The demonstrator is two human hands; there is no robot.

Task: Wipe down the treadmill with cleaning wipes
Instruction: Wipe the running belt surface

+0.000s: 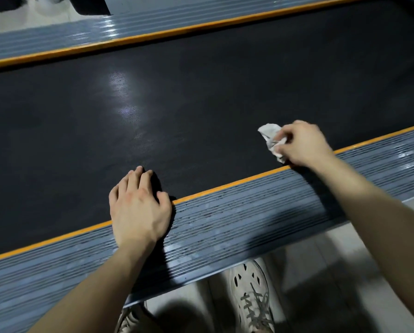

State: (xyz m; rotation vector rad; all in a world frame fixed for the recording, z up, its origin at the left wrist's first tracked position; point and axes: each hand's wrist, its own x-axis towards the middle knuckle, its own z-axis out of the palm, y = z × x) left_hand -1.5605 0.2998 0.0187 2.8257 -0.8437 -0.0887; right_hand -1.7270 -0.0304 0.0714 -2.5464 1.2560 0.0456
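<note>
The treadmill's black running belt [177, 97] fills the middle of the view, slanting from lower left to upper right. A ribbed grey side rail [237, 224] with an orange strip runs along its near edge. My right hand [302, 145] is shut on a crumpled white cleaning wipe [272, 140], held against the belt just beyond the orange strip. My left hand [138, 207] rests flat, fingers apart, across the near rail and the belt's edge, holding nothing.
A second grey rail [57, 42] with an orange strip borders the belt's far side. A dark upright part [93, 6] stands at the top left. My two light shoes [251, 296] stand on the pale tiled floor [333, 272] below the near rail.
</note>
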